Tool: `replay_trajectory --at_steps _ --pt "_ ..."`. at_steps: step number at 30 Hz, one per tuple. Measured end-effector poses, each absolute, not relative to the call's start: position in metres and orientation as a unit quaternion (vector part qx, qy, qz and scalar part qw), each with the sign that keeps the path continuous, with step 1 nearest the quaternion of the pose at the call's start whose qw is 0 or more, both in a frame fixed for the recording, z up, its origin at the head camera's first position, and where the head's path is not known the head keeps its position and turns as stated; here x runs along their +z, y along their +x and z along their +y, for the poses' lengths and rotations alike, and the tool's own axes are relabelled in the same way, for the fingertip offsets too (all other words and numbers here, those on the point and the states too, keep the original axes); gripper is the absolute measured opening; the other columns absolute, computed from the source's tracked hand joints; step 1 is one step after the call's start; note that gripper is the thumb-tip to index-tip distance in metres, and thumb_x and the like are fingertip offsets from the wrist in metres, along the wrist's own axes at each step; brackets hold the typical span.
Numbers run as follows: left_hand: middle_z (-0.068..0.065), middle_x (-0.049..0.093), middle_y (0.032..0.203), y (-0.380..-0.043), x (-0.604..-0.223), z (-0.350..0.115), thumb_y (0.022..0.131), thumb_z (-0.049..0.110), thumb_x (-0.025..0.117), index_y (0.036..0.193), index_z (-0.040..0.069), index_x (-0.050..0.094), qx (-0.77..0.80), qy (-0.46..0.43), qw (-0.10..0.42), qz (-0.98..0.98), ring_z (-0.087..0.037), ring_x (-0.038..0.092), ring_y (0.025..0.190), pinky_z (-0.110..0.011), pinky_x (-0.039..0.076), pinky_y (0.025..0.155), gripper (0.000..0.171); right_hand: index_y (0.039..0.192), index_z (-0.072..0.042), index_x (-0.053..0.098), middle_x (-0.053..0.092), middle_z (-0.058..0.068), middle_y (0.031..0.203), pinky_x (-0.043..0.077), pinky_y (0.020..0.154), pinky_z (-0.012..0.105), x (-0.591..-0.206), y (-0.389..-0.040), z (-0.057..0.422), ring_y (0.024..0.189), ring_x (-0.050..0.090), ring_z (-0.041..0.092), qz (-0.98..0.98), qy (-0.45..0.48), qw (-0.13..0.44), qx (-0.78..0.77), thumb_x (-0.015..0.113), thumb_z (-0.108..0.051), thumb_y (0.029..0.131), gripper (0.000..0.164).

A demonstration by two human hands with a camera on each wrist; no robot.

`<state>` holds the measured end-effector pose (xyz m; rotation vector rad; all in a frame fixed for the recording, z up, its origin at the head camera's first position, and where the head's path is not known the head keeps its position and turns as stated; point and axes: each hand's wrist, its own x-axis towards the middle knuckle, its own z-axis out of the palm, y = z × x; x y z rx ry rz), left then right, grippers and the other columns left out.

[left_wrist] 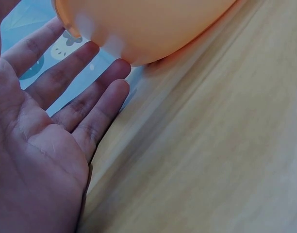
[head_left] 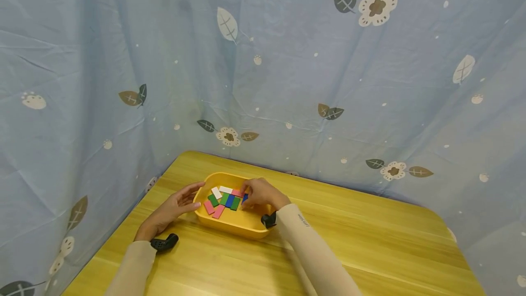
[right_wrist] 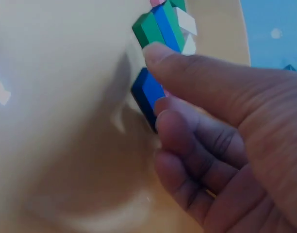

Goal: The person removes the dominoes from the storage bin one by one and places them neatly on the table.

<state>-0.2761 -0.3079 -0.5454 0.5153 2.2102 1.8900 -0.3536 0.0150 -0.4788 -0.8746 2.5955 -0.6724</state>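
A shallow yellow plastic bin (head_left: 230,229) holds several flat blocks in pink, white, green and blue. My right hand (head_left: 260,193) reaches inside it, its curled fingers and thumb pinching a blue block (right_wrist: 147,94). That block stands tilted near a green block (right_wrist: 147,29) in the right wrist view. My left hand (head_left: 174,207) is at the bin's left end, fingers spread and only slightly bent. In the left wrist view its fingertips (left_wrist: 120,68) lie at the outside of the bin wall; whether all of them touch is unclear.
The bin sits on a yellow wood-grain table (head_left: 353,232) with rounded corners. A light blue curtain (head_left: 287,81) printed with leaves and flowers hangs behind and left of it. Black wrist devices (head_left: 164,243) are at both sleeves.
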Motion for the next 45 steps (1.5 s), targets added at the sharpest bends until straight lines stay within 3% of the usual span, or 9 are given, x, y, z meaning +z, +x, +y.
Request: replay_trajectory --at_steps 7,10,20,27,32,34,40,42,45 --pt "-0.011 0.025 0.167 -0.274 -0.545 -0.309 0.103 0.018 0.066 0.161 0.025 0.037 0.636 0.175 0.097 0.746 -0.041 0.025 0.150 -0.011 0.036 0.103 0.065 0.120 -0.007 0.077 0.077 0.001 0.104 0.054 0.088 0.030 -0.472 -0.348 0.023 0.087 0.064 0.013 0.931 -0.282 0.142 -0.184 0.088 -0.027 0.084 0.043" --pt "-0.010 0.026 0.166 -0.273 -0.545 -0.308 0.103 0.018 0.065 0.161 0.024 0.037 0.637 0.176 0.098 0.744 -0.041 0.027 0.149 -0.012 0.038 0.103 0.065 0.117 -0.006 0.079 0.076 0.005 0.111 0.055 0.089 0.032 -0.472 -0.344 0.022 0.092 0.064 0.016 0.935 -0.269 0.146 -0.177 0.089 -0.028 0.083 0.042" --pt "-0.009 0.027 0.166 -0.273 -0.546 -0.307 0.103 0.019 0.066 0.160 0.025 0.037 0.633 0.175 0.099 0.747 -0.040 0.029 0.148 -0.012 0.039 0.102 0.064 0.118 -0.010 0.077 0.072 0.000 0.105 0.052 0.086 0.029 -0.483 -0.344 0.019 0.090 0.058 0.015 0.937 -0.279 0.135 -0.161 0.090 -0.033 0.081 0.045" --pt "-0.009 0.028 0.166 -0.274 -0.546 -0.306 0.103 0.017 0.065 0.160 0.026 0.037 0.634 0.181 0.100 0.745 -0.039 0.029 0.148 -0.012 0.038 0.102 0.064 0.123 -0.013 0.073 0.066 -0.001 0.088 0.048 0.074 0.027 -0.487 -0.347 0.021 0.081 0.053 0.016 0.925 -0.287 0.161 -0.193 0.087 -0.025 0.085 0.042" --pt "-0.009 0.027 0.166 -0.274 -0.546 -0.306 0.103 0.018 0.066 0.160 0.027 0.037 0.634 0.182 0.100 0.745 -0.039 0.025 0.150 -0.011 0.035 0.104 0.065 0.124 -0.012 0.073 0.066 -0.002 0.084 0.048 0.075 0.027 -0.488 -0.347 0.023 0.080 0.054 0.016 0.922 -0.285 0.165 -0.202 0.088 -0.027 0.085 0.045" --pt "-0.009 0.027 0.167 -0.274 -0.545 -0.306 0.103 0.019 0.066 0.160 0.028 0.037 0.631 0.180 0.101 0.748 -0.039 0.024 0.151 -0.015 0.034 0.108 0.065 0.123 -0.011 0.074 0.066 -0.004 0.083 0.048 0.076 0.027 -0.487 -0.347 0.022 0.080 0.054 0.015 0.924 -0.285 0.157 -0.202 0.089 -0.029 0.084 0.045" --pt "-0.008 0.026 0.167 -0.275 -0.544 -0.307 0.103 0.021 0.066 0.161 0.029 0.036 0.628 0.177 0.104 0.751 -0.038 0.023 0.152 -0.048 0.023 0.120 0.065 0.121 -0.008 0.074 0.067 -0.007 0.082 0.052 0.073 0.024 -0.484 -0.348 0.023 0.073 0.057 0.011 0.920 -0.291 0.158 -0.208 0.089 -0.028 0.084 0.045" --pt "-0.008 0.026 0.167 -0.275 -0.545 -0.308 0.103 0.021 0.066 0.161 0.029 0.036 0.628 0.176 0.104 0.751 -0.037 0.022 0.153 -0.042 0.026 0.120 0.065 0.122 -0.008 0.073 0.069 -0.008 0.083 0.053 0.076 0.024 -0.480 -0.348 0.023 0.075 0.060 0.009 0.917 -0.297 0.160 -0.214 0.088 -0.028 0.085 0.044" --pt "-0.008 0.026 0.167 -0.275 -0.545 -0.309 0.103 0.021 0.066 0.161 0.029 0.036 0.630 0.175 0.102 0.750 -0.037 0.021 0.153 -0.020 0.032 0.113 0.065 0.122 -0.007 0.071 0.072 -0.007 0.087 0.055 0.083 0.026 -0.473 -0.348 0.024 0.081 0.065 0.008 0.911 -0.309 0.151 -0.229 0.087 -0.026 0.086 0.043"
